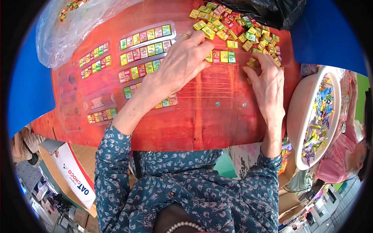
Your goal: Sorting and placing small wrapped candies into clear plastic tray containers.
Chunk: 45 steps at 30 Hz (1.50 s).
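Note:
My left hand reaches over the red table with its fingers stretched out. Its fingertips touch or nearly touch the left end of a short row of small boxes, coloured yellow, red and green. Right of that row, my right hand is closed in a pinch on a small yellow box at the edge of the pile. The loose pile of small boxes, mostly yellow with some red and green, spreads beyond both hands. Clear plastic trays holding rows of such boxes lie left of my left hand; my forearm covers part of them.
A clear plastic bag lies at the far left, a black bag behind the pile. At the right stands a pale tub of colourful small pieces. Smaller filled trays rest on the table's left side. Another person is at the right.

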Motion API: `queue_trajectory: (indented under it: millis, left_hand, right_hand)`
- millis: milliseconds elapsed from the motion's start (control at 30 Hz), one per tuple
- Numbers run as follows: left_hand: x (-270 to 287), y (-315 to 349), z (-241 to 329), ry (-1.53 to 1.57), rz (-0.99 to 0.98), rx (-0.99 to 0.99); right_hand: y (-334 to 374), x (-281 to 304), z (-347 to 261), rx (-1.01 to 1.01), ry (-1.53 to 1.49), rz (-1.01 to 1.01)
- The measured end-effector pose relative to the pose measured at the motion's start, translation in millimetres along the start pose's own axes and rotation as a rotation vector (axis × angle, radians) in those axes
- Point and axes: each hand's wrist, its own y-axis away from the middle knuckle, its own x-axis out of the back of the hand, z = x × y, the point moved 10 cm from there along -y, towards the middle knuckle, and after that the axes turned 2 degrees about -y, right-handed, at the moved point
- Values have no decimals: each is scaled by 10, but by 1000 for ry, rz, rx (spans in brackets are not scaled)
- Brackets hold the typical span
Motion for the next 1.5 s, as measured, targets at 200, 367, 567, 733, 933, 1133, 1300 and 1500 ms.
queue_trajectory:
  millis: [200,367,567,733,933,1133,1300,1500]
  left_hand:
    - [-7,-20,8,6,-9,15]
    - [-2,-14,-14,36,-4,22]
    - [-16,-27,-31,39,-11,31]
    - [-15,-24,-39,55,-28,59]
    - [10,-12,-16,43,-18,37]
    - [2,11,-56,65,-22,34]
    - [-22,-16,-36,82,15,38]
    - [-29,26,-61,79,67,13]
  right_hand:
    - [-167,-144,-33,74,-136,-7]
    - [-209,-155,108,104,-126,7]
    - [-172,-183,-13,136,-147,-58]
    - [-143,-177,-41,155,-46,-51]
    - [-59,-115,-15,140,196,-45]
    - [-258,-75,-121,143,73,-47]
    - [-596,-40,-326,253,-47,47]
    - [-743,-339,-141,223,-49,19]
